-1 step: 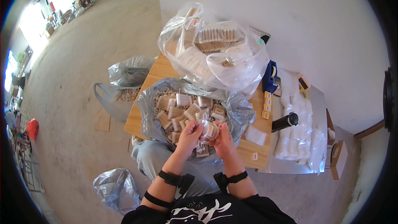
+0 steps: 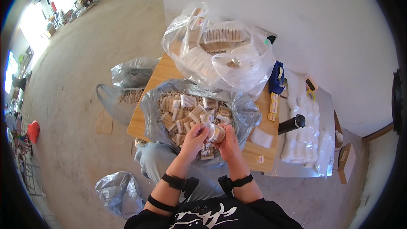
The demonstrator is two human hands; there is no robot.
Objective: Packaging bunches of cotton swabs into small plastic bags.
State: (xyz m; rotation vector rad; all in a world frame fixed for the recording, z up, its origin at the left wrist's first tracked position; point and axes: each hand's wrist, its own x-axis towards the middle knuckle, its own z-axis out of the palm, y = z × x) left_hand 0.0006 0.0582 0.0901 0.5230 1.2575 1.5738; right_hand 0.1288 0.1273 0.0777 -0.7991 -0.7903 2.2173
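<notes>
My left hand (image 2: 194, 139) and my right hand (image 2: 229, 145) are both closed on a small clear plastic pack (image 2: 216, 134). Pale sticks like cotton swabs show inside it, with a yellowish label. My left fingers pinch its left end, while my right fingers grip the right side. Beneath them a grey plastic bag (image 2: 153, 121) lies opened wide on the table. Several bundles of cotton swabs (image 2: 180, 114) lie in it on a layer of loose ones. One labelled pack (image 2: 224, 113) rests just above my right hand.
Behind the grey bag, a large clear bag (image 2: 195, 65) holds many packs. Right of it are a blue tape dispenser (image 2: 276, 78), small yellow label stacks (image 2: 272, 107), a black bottle (image 2: 291, 124) and wrapped white bundles (image 2: 302, 140). More grey bags (image 2: 121, 193) lie on the floor.
The pack between my hands has tilted very slightly. Nothing else has visibly moved.
</notes>
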